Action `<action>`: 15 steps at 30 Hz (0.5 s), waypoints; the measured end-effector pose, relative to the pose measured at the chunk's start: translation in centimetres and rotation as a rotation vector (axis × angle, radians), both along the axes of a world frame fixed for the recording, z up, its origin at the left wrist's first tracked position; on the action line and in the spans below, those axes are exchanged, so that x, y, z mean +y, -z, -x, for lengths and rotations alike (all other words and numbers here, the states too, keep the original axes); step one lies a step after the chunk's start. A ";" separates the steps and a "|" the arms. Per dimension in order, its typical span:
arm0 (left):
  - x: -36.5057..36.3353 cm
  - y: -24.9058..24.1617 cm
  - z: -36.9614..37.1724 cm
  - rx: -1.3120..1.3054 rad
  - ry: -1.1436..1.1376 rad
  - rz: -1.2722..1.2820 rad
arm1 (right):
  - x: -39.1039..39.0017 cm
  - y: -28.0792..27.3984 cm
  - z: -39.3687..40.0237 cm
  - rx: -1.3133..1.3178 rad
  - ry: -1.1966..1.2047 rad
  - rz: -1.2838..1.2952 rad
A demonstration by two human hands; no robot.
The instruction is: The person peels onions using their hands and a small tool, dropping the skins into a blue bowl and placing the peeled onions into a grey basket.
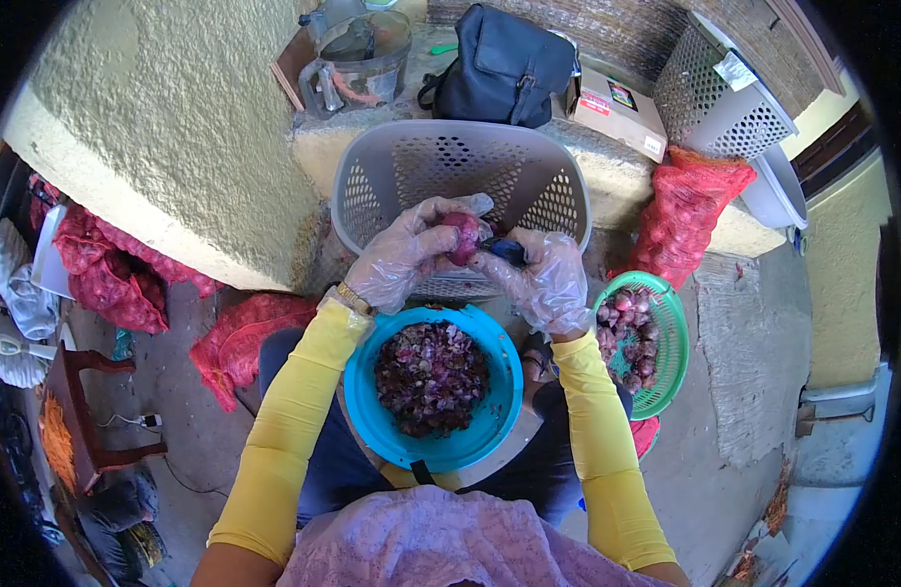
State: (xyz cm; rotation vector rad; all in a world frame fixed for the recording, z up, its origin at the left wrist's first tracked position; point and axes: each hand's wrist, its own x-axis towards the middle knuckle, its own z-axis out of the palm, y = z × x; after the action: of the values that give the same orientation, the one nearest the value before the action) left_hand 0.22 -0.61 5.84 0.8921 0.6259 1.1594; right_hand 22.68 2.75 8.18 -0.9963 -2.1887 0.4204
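Observation:
Both hands wear clear plastic gloves over yellow sleeves. My left hand [406, 252] is closed round a red onion [462, 238], held above the near rim of a grey perforated basket [450, 147]. Against the onion's right side, my right hand [540, 274] grips a small dark-handled tool [506, 250]; its blade cannot be made out. Below the hands, a blue basin [509, 377] holds a heap of onion skins [433, 377]. To the right stands a green basket [673, 338] with several onions [626, 328] in it.
Red mesh sacks lie at the right [687, 210], at centre left [250, 338] and at far left [108, 269]. On the ledge behind are a black bag [514, 64], a cardboard box [617, 110] and a clear jug [362, 59]. A tall grey basket [724, 88] leans at the upper right.

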 end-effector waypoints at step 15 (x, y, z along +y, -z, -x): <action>0.1 0.0 0.1 -0.102 0.026 -0.004 | 0.1 0.4 0.0 -0.013 0.011 0.034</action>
State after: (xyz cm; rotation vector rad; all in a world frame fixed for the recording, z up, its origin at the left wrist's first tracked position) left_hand 0.16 -0.53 5.83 0.8367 0.5278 1.1760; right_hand 22.71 2.82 7.77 -1.0320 -2.1931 0.4487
